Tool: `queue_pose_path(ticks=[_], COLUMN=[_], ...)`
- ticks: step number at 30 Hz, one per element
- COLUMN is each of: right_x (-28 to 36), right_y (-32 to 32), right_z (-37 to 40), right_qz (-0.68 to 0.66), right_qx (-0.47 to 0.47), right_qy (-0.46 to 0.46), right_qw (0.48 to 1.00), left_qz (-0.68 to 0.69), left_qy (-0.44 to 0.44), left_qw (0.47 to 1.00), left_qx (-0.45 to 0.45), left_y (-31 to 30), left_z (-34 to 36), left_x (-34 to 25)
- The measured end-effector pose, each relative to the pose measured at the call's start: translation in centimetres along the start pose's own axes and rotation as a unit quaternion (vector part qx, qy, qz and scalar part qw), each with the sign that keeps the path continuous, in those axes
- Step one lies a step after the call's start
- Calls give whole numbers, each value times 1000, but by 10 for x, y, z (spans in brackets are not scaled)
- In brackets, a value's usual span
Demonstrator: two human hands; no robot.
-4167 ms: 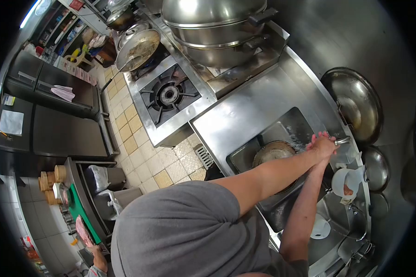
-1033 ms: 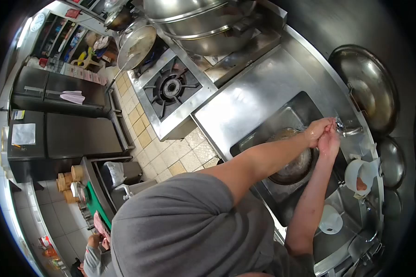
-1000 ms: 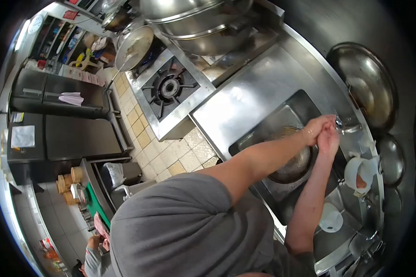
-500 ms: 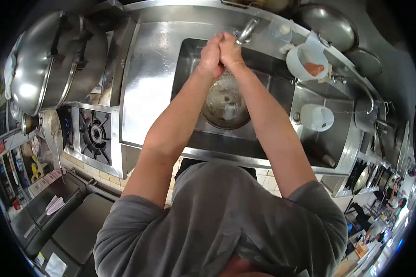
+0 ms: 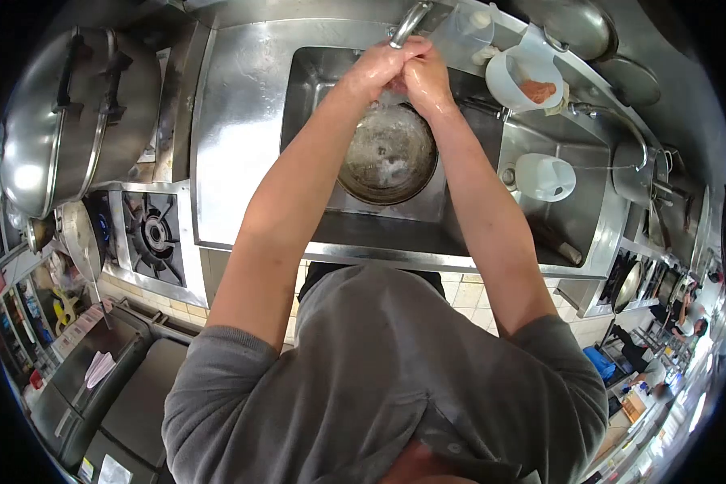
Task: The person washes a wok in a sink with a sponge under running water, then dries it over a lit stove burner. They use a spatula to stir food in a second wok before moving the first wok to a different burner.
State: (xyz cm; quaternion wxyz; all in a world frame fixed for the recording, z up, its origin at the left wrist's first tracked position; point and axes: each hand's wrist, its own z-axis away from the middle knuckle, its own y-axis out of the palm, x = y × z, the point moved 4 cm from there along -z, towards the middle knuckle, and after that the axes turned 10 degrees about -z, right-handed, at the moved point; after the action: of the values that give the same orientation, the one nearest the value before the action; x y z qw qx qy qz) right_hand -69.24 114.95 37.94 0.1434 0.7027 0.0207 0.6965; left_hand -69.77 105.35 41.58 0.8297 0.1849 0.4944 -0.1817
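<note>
My left hand and my right hand are pressed together, wet, beneath the metal faucet. Their fingers are closed around each other and partly hidden; no tool shows between them. Water falls from them toward a round, stained metal pan in the sink basin. The pan holds some water and lies below my wrists, apart from both hands.
A white plastic container with reddish-brown contents stands right of the faucet. In the smaller right basin sits a white plastic pitcher, near a second running tap. Left are a gas burner and large metal lids.
My clasped hands have moved closer under the faucet spout, and their grip on each other has shifted. The camera view has also shifted, and more of the pan shows.
</note>
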Motion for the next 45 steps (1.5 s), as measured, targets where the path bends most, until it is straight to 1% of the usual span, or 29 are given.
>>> queue_pose_path(ticks=[2,4,6,7,8,9,11,13,14,16,18,19,20,21,23,24,26,27,28,30,33,37,39,40,41,42,43,44,45], right_x=[5,28,20,11,6,-1,-14,-24,-24,-18,-1,4,7,11,16,16,12,12,13,12,20,17,27,27,27,24,14,2,-16], right_y=[4,35,57,59,57,55,46,39,38,27,32,35,34,33,34,32,26,24,22,18,20,22,21,19,11,7,8,9,17], right_z=[13,24,23,20,19,15,15,20,20,19,23,24,29,31,35,37,39,42,40,41,46,45,43,40,34,29,34,48,52], right_qz=[-66,-57,-148,-188,-189,-183,-176,34,41,6,-43,-51,-60,-58,-97,-97,-53,-49,-50,-128,-90,-157,-128,-131,96,314,420,400,399], right_qx=[-28,-22,20,34,34,17,-5,216,216,67,69,79,86,82,92,91,103,104,103,71,122,128,120,126,175,220,268,315,346], right_qy=[60,79,186,216,216,244,270,344,343,261,289,291,296,298,316,315,334,319,318,328,309,286,238,238,188,120,45,-38,2], right_qw=[996,995,971,958,958,952,946,913,913,963,954,952,950,949,939,940,936,941,941,933,939,937,955,954,962,916,866,860,849], left_qz=[32,335,413,318,332,285,241,241,239,244,245,49,-152,-151,-170,-171,-52,59,58,-11,-26,36,161,158,177,193,130,44,78], left_qy=[21,114,-37,-125,-181,-283,-296,-296,-298,-302,-309,-313,-307,-309,-78,-77,86,79,80,116,100,106,78,79,98,119,119,103,150], left_qw=[999,933,902,916,888,867,829,817,801,806,810,858,869,870,883,883,934,957,957,981,990,991,975,974,974,971,982,990,980], left_qx=[-6,-58,-123,-209,-260,-295,-408,-433,-462,-447,-433,-405,-358,-353,-431,-430,-344,-274,-272,-153,-92,-67,-131,-138,-105,-79,-66,-83,-109], left_y=[-3,-26,-68,-81,-83,-85,-87,-96,-104,-123,-149,-169,-170,-161,-136,-131,-116,-86,-83,-72,-63,-47,-54,-58,-61,-67,-68,-71,-73], left_z=[7,23,17,37,51,68,83,65,54,29,-2,-25,-34,-42,-49,-55,-77,-49,-43,-38,-55,-35,-25,-20,-17,-8,9,17,30], left_x=[12,30,144,204,257,294,317,311,310,320,347,358,353,354,299,299,293,241,223,208,212,187,183,183,182,178,167,168,163])
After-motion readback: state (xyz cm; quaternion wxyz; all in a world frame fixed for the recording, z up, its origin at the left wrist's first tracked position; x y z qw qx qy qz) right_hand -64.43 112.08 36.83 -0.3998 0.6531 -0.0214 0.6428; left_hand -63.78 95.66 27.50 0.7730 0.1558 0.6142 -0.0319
